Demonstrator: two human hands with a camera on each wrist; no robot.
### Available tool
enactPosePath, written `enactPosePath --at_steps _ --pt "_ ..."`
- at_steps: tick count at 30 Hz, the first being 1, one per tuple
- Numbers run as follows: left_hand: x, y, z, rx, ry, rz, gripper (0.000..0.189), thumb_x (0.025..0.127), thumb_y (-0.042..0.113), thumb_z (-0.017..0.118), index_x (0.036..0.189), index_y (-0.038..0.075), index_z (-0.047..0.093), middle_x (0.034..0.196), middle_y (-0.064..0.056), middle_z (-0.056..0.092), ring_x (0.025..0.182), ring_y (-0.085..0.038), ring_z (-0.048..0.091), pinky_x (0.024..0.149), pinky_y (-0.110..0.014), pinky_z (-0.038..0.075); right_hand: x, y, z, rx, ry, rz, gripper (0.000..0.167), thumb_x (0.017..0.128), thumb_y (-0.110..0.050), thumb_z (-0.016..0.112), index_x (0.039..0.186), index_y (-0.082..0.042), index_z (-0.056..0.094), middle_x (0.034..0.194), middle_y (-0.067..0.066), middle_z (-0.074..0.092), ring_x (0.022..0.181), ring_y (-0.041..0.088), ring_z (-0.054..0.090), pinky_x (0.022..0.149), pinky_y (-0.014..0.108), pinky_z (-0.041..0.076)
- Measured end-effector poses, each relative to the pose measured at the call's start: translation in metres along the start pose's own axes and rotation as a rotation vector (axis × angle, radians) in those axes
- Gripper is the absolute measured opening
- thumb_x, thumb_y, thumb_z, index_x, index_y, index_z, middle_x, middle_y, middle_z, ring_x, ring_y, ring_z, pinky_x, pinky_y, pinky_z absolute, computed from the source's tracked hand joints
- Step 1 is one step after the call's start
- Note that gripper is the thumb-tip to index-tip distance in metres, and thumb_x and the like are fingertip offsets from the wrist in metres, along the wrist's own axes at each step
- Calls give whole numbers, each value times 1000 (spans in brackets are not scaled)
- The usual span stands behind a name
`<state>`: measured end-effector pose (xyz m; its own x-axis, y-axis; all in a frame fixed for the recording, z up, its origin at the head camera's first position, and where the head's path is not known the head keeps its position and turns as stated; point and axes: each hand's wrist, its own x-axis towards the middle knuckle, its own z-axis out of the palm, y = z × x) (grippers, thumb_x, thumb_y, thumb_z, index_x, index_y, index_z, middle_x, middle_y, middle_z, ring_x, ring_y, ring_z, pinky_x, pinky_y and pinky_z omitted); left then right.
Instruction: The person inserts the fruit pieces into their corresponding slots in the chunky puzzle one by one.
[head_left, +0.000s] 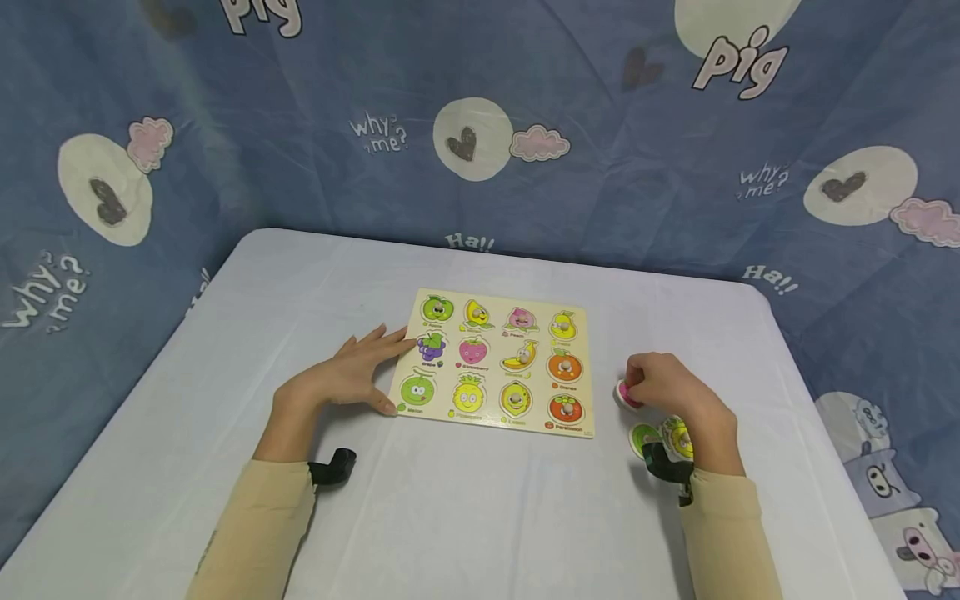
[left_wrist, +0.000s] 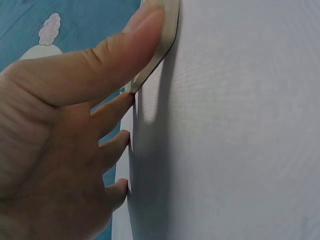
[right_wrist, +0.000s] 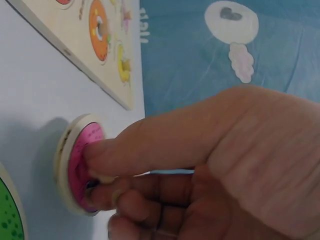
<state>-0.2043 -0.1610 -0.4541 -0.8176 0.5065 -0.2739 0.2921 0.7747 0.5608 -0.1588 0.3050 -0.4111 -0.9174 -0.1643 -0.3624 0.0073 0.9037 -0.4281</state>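
Observation:
A wooden fruit puzzle board (head_left: 487,425) lies on the white table, printed with rows of labelled fruit. My left hand (head_left: 352,371) is at its left side, fingers spread. In the left wrist view, the thumb (left_wrist: 110,62) presses the board's corner. To the right of the board, my right hand (head_left: 671,387) pinches a round pink puzzle piece (head_left: 624,395) by its knob. In the right wrist view that pink piece, dark-specked with a pale wooden rim, stands tilted close to the tabletop; fingers hide part of its picture.
Near my right wrist lie a green puzzle piece (head_left: 642,435) and a yellow one (head_left: 681,435), partly covered by the wrist and its black camera mount (head_left: 663,467). Behind the white table (head_left: 480,517) hangs a blue cartoon-printed cloth (head_left: 315,158).

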Motion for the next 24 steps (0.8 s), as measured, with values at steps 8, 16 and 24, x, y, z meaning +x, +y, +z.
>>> enactPosePath --at_steps 8,16,24 --pt "0 0 0 13 10 7 115 59 32 93 157 23 32 168 -6 19 156 -38 3 122 -68 1 8 -1 5 5 50 -13 3 84 -9 62 83 -6 61 77 6 60 71 21 51 59 29 41" --pt "1 4 1 25 10 -15 115 59 38 92 156 23 33 168 -5 18 156 -38 3 122 -66 0 11 -5 10 31 67 -12 4 86 -8 61 83 -7 61 78 6 60 73 21 52 59 29 41" --pt "0 4 2 33 15 -11 113 61 38 91 156 22 33 168 -7 19 155 -40 3 122 -67 0 14 -11 14 42 114 -47 4 88 -9 62 84 -9 61 79 6 60 73 20 52 60 29 41"
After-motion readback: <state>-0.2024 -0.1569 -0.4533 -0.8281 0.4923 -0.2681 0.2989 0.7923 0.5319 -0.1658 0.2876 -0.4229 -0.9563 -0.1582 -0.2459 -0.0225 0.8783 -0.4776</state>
